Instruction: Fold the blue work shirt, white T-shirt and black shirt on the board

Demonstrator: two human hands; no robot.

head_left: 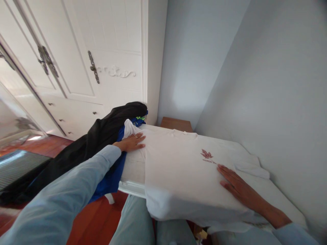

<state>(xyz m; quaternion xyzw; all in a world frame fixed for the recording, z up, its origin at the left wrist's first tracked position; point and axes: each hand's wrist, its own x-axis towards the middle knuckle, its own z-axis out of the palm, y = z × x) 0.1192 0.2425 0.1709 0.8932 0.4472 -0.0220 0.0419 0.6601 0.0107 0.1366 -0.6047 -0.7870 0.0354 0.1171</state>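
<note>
A white T-shirt [178, 170] with a small red leaf print lies spread over a white ironing board [130, 185]. My left hand [133, 142] lies flat, fingers stretched out, on the shirt's far left edge near a sleeve. Over on the right, my right hand [238, 187] presses flat on the shirt just below the leaf print, fingers extended. Neither hand holds anything. Both arms wear light blue sleeves.
A pile of black [97, 136] and blue [112, 177] garments hangs at the board's left end. A white wardrobe [102, 51] with metal handles stands behind. A wooden stand [176, 124] sits in the corner. Grey walls close the right side. Red wooden floor [94, 221] below.
</note>
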